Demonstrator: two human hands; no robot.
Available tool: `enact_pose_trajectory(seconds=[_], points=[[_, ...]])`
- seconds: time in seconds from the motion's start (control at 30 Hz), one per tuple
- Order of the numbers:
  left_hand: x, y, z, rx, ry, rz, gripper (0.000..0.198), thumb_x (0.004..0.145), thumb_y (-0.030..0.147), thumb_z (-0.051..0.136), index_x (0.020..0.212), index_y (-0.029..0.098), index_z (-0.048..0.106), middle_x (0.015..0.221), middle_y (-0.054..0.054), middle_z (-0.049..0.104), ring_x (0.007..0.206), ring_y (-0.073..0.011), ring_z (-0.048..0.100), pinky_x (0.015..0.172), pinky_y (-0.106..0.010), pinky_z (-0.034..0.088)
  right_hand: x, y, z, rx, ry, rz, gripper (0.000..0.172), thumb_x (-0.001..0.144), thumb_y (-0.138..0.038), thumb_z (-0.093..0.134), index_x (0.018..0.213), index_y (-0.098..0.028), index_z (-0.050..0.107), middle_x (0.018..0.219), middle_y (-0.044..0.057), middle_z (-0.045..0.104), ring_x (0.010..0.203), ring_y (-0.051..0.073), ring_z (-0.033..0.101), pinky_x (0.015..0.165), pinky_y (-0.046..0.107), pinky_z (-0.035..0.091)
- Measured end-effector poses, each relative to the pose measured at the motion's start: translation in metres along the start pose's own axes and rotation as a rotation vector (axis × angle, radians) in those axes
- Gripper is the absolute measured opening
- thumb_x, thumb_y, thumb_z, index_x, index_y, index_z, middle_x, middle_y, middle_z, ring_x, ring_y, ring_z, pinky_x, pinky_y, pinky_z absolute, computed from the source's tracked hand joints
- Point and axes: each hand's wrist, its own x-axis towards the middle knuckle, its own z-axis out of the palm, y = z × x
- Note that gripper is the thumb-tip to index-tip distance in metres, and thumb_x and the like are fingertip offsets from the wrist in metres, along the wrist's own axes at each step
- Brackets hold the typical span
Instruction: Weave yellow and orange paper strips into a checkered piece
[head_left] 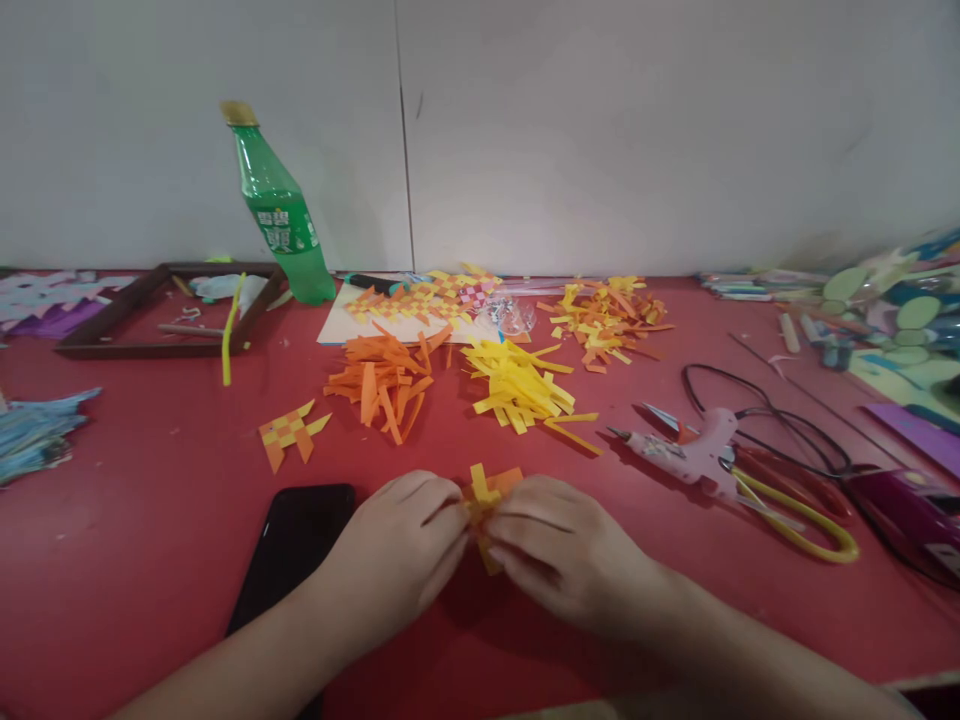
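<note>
Between my hands is a small weave of yellow and orange paper strips point(484, 490), partly covered by my fingers. My left hand point(412, 535) pinches its left side, and my right hand point(559, 550) grips its right side with curled fingers. Beyond them lie a pile of orange paper strips point(382, 380) and a pile of yellow paper strips point(517, 385). To the left rests a finished-looking woven paper fish point(289, 432) in the same two colours. A black phone point(296, 545) lies beside and partly under my left forearm.
A pink glue gun point(686, 455) with its cord and yellow-handled scissors point(810, 530) lie to the right. A green bottle point(281, 215) stands by the wall near a brown frame point(150, 350). Mixed woven pieces point(607, 315) are heaped at the back.
</note>
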Motion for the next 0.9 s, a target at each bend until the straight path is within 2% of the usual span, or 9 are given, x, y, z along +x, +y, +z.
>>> enact_pose_trajectory(seconds=[0.13, 0.3, 0.4, 0.6, 0.7, 0.8, 0.9], points=[[0.000, 0.003, -0.001, 0.114, 0.041, 0.061, 0.019, 0.093, 0.020, 0.051, 0.095, 0.013, 0.068, 0.087, -0.010, 0.069, 0.083, -0.0268, 0.064, 0.074, -0.045, 0.056, -0.003, 0.001, 0.003, -0.026, -0.081, 0.003, 0.015, 0.092, -0.019, 0.052, 0.092, -0.017, 0.067, 0.084, 0.006, 0.069, 0.077, 0.017, 0.062, 0.075, 0.032, 0.053], [-0.003, 0.003, 0.001, 0.115, 0.095, 0.084, 0.029, 0.092, 0.026, 0.055, 0.112, 0.009, 0.065, 0.115, -0.014, 0.070, 0.106, -0.0324, 0.063, 0.089, -0.049, 0.053, -0.003, 0.004, 0.001, -0.044, -0.115, 0.005, 0.017, 0.093, -0.019, 0.049, 0.095, -0.017, 0.066, 0.088, 0.006, 0.070, 0.081, 0.018, 0.063, 0.077, 0.033, 0.053], [-0.004, 0.003, 0.003, 0.097, 0.105, 0.086, 0.030, 0.093, 0.031, 0.053, 0.111, 0.010, 0.066, 0.108, -0.015, 0.072, 0.100, -0.0308, 0.066, 0.087, -0.048, 0.054, -0.001, 0.005, 0.000, -0.052, -0.123, 0.019, 0.018, 0.093, -0.020, 0.048, 0.095, -0.017, 0.065, 0.092, 0.007, 0.071, 0.084, 0.018, 0.065, 0.081, 0.033, 0.054], [-0.002, 0.008, -0.003, 0.022, 0.084, 0.114, 0.029, 0.095, 0.035, 0.049, 0.097, 0.013, 0.068, 0.091, -0.011, 0.073, 0.081, -0.0258, 0.067, 0.074, -0.042, 0.057, -0.003, 0.011, 0.000, -0.051, -0.062, 0.016, 0.020, 0.091, -0.018, 0.050, 0.103, -0.018, 0.065, 0.101, 0.007, 0.072, 0.092, 0.018, 0.066, 0.090, 0.035, 0.054], [-0.002, 0.011, -0.006, -0.003, 0.063, 0.170, 0.025, 0.095, 0.032, 0.048, 0.091, 0.015, 0.067, 0.083, -0.008, 0.072, 0.073, -0.0226, 0.066, 0.070, -0.038, 0.056, -0.003, 0.013, 0.001, -0.037, -0.061, 0.022, 0.020, 0.092, -0.017, 0.050, 0.104, -0.018, 0.066, 0.099, 0.007, 0.072, 0.092, 0.018, 0.065, 0.090, 0.035, 0.054], [-0.003, 0.010, -0.006, -0.032, 0.108, 0.227, 0.020, 0.096, 0.023, 0.047, 0.092, 0.016, 0.065, 0.082, -0.005, 0.072, 0.070, -0.0200, 0.065, 0.067, -0.035, 0.056, -0.002, 0.017, 0.003, 0.001, -0.069, 0.019, 0.019, 0.092, -0.014, 0.049, 0.101, -0.017, 0.066, 0.094, 0.007, 0.071, 0.090, 0.018, 0.063, 0.088, 0.035, 0.054], [-0.003, 0.004, -0.002, -0.021, 0.186, 0.182, 0.018, 0.094, 0.013, 0.045, 0.102, 0.015, 0.062, 0.096, -0.007, 0.073, 0.085, -0.0213, 0.067, 0.082, -0.038, 0.055, -0.002, 0.018, 0.004, 0.025, -0.074, 0.032, 0.018, 0.092, -0.013, 0.050, 0.097, -0.017, 0.067, 0.093, 0.006, 0.069, 0.089, 0.017, 0.062, 0.086, 0.034, 0.054]])
